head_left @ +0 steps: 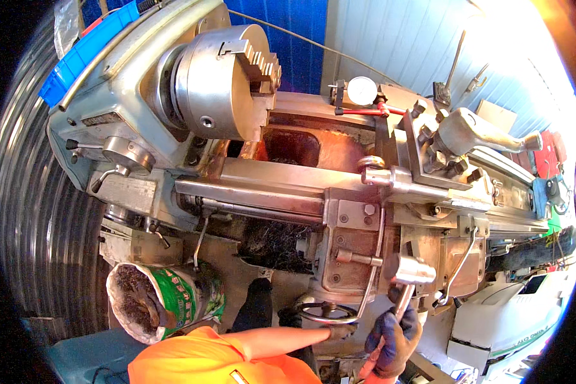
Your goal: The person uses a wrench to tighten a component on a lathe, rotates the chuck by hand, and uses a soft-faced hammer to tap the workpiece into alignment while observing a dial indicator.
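My left hand (pixel 343 331), in a dark glove, is at the right lower rim of the metal handwheel (pixel 326 313) on the front of the lathe carriage. Its fingers look closed around the rim, partly hidden. My right hand (pixel 393 344), in a dark blue glove, is wrapped round a metal shaft (pixel 403 302). The shaft is topped by a short shiny cylinder (pixel 415 271), like a hammer head or a crank hub; I cannot tell whether it is fixed to the carriage. The carriage apron (pixel 350 256) stands just beyond both hands.
A three-jaw chuck (pixel 214 93) sits at the left, its jaws facing the tool post (pixel 422 147). A dial gauge (pixel 362 91) stands behind the bed. Dark shavings fill a green and white sack (pixel 189 297) at lower left. A long lever (pixel 374 256) rises beside the handwheel.
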`<control>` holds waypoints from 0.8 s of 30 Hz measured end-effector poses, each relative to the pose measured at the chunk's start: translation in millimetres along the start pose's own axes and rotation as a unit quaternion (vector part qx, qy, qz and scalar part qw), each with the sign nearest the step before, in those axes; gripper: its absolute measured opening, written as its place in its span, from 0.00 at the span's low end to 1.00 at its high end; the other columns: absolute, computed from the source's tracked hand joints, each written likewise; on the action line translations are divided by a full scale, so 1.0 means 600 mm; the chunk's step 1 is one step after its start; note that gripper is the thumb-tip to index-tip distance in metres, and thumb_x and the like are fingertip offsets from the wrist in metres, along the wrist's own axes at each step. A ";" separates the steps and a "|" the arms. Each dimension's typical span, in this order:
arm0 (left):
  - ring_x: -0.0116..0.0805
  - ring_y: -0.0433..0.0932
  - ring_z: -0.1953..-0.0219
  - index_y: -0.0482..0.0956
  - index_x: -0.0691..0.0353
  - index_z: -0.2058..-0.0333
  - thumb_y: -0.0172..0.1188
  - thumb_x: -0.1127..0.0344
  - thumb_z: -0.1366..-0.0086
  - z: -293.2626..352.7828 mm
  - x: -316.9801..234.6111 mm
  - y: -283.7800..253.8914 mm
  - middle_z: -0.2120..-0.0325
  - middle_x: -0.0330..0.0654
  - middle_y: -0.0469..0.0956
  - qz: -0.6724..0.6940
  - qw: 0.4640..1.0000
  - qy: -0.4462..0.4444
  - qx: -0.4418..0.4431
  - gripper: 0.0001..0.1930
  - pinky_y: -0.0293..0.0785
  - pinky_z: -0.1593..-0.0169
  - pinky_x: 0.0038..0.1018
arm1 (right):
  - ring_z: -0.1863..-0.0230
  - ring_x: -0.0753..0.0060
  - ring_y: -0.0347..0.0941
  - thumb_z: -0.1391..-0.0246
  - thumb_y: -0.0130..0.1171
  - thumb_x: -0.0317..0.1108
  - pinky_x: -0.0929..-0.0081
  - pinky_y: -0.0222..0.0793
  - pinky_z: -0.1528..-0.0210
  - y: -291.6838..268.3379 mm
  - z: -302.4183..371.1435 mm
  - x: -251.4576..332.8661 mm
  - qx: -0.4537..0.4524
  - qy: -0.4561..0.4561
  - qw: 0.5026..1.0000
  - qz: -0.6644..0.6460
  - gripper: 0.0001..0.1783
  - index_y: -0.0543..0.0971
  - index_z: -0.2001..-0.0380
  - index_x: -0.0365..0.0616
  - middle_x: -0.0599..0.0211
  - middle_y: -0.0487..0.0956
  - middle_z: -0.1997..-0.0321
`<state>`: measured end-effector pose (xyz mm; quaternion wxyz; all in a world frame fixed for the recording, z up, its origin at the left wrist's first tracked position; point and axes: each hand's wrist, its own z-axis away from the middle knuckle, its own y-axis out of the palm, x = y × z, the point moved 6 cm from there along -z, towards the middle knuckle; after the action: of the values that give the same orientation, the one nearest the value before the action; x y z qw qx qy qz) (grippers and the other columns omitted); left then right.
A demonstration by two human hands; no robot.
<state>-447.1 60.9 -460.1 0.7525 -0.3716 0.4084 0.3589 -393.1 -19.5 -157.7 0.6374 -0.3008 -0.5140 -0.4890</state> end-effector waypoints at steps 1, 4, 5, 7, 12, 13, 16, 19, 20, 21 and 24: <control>0.37 0.77 0.56 0.74 0.59 0.45 0.57 0.49 0.37 0.011 0.012 -0.009 0.53 0.48 0.78 -0.027 0.999 -0.004 0.026 0.26 0.71 0.50 0.36 | 0.88 0.80 0.64 0.50 0.60 0.30 0.81 0.57 0.87 0.006 -0.009 -0.011 -0.015 -0.003 1.000 -0.011 0.26 0.71 0.47 0.29 0.72 0.71 0.82; 0.38 0.76 0.54 0.74 0.61 0.45 0.56 0.49 0.37 0.098 0.034 -0.050 0.51 0.48 0.78 -0.140 0.981 -0.027 0.129 0.27 0.70 0.48 0.37 | 0.84 0.82 0.67 0.48 0.61 0.28 0.81 0.60 0.86 0.051 -0.034 -0.023 0.065 0.008 0.998 0.002 0.26 0.71 0.46 0.30 0.71 0.74 0.78; 0.38 0.76 0.53 0.74 0.61 0.45 0.56 0.49 0.37 0.160 0.030 -0.077 0.51 0.48 0.78 -0.166 0.965 -0.037 0.198 0.27 0.70 0.47 0.37 | 0.79 0.81 0.69 0.47 0.60 0.27 0.80 0.64 0.79 0.072 -0.043 -0.041 0.104 0.042 0.993 -0.024 0.27 0.70 0.44 0.31 0.69 0.76 0.73; 0.43 0.75 0.47 0.72 0.62 0.43 0.54 0.48 0.36 0.287 0.017 -0.123 0.46 0.50 0.75 -0.019 0.935 -0.071 0.348 0.29 0.68 0.44 0.39 | 0.79 0.81 0.68 0.46 0.60 0.28 0.81 0.65 0.79 0.137 -0.055 -0.036 0.151 0.086 0.984 -0.046 0.27 0.70 0.42 0.33 0.69 0.75 0.73; 0.49 0.75 0.47 0.74 0.60 0.45 0.54 0.48 0.34 0.491 -0.184 -0.549 0.50 0.56 0.76 -0.009 0.982 -0.189 0.026 0.26 0.70 0.43 0.37 | 0.85 0.83 0.65 0.43 0.58 0.32 0.82 0.62 0.85 0.308 -0.118 0.005 0.266 0.087 0.960 -0.024 0.27 0.69 0.40 0.39 0.73 0.72 0.79; 0.44 0.76 0.48 0.75 0.60 0.47 0.55 0.52 0.34 0.514 -0.197 -0.615 0.51 0.52 0.77 -0.058 0.988 -0.130 -0.068 0.23 0.70 0.43 0.35 | 0.85 0.83 0.64 0.42 0.57 0.33 0.82 0.62 0.85 0.332 -0.143 -0.007 0.261 0.066 0.963 -0.026 0.26 0.70 0.40 0.39 0.74 0.71 0.79; 0.41 0.81 0.62 0.79 0.65 0.55 0.61 0.69 0.39 0.587 -0.306 -0.759 0.63 0.47 0.81 -0.068 0.922 0.054 -0.376 0.13 0.78 0.56 0.36 | 0.86 0.83 0.64 0.41 0.57 0.34 0.82 0.61 0.87 0.387 -0.180 0.015 0.282 0.084 0.956 -0.013 0.25 0.70 0.41 0.38 0.74 0.71 0.79; 0.48 0.81 0.62 0.79 0.66 0.60 0.61 0.63 0.39 0.544 -0.271 -0.743 0.65 0.51 0.80 -0.239 0.934 -0.013 -0.264 0.13 0.77 0.57 0.38 | 0.74 0.83 0.70 0.42 0.56 0.33 0.78 0.70 0.74 0.380 -0.185 0.003 0.296 0.106 0.949 0.026 0.24 0.71 0.43 0.39 0.71 0.77 0.71; 0.52 0.79 0.59 0.77 0.68 0.56 0.61 0.57 0.38 0.524 -0.211 -0.712 0.63 0.54 0.80 -0.220 0.956 -0.051 -0.187 0.20 0.75 0.53 0.40 | 0.72 0.81 0.71 0.42 0.56 0.33 0.77 0.71 0.70 0.379 -0.188 0.003 0.307 0.082 0.948 0.009 0.25 0.70 0.42 0.39 0.69 0.78 0.69; 0.55 0.78 0.55 0.76 0.68 0.54 0.61 0.52 0.39 0.500 -0.169 -0.681 0.60 0.58 0.79 -0.215 0.963 -0.098 -0.131 0.24 0.73 0.49 0.43 | 0.70 0.79 0.72 0.42 0.55 0.34 0.75 0.72 0.67 0.368 -0.186 -0.004 0.310 0.064 0.949 -0.008 0.25 0.70 0.41 0.39 0.68 0.79 0.67; 0.52 0.72 0.44 0.73 0.57 0.45 0.53 0.43 0.36 0.432 -0.016 -0.594 0.46 0.54 0.73 -0.097 0.955 -0.279 0.036 0.28 0.67 0.41 0.40 | 0.74 0.84 0.67 0.42 0.56 0.33 0.78 0.68 0.71 0.344 -0.169 -0.012 0.296 -0.077 0.948 0.084 0.31 0.64 0.35 0.44 0.75 0.74 0.71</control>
<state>-60.1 113.1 -255.5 0.8807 -0.2672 0.1569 0.3582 -164.2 -36.7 -169.7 0.6950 -0.1770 -0.6561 -0.2350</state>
